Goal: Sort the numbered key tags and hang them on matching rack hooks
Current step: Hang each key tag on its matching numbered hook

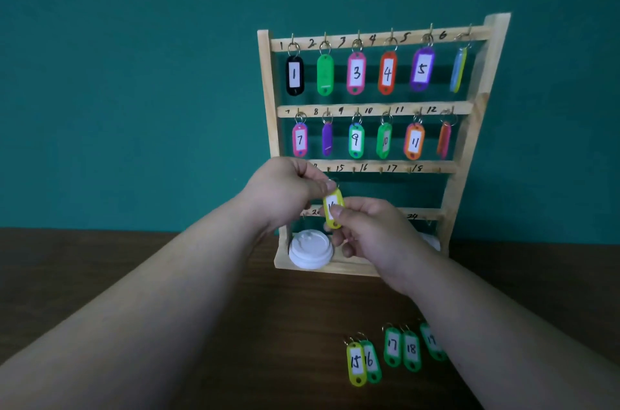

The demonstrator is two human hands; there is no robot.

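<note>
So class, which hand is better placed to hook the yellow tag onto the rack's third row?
Probably the left hand: it pinches the yellow plastic key tag by its ring end, just below the wooden rack's third rail. The right hand only steadies the body.

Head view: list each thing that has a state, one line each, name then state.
Rack: upright; top two rows hung, third-row hooks in view bare.
Yellow tag: pinched by both hands, unhung, number partly covered.
Left hand: grips the tag's ring end.
Right hand: grips the tag's body.
Tags 15 to 19: flat on the table, unhung.
White lid: resting on the rack's base.
</note>
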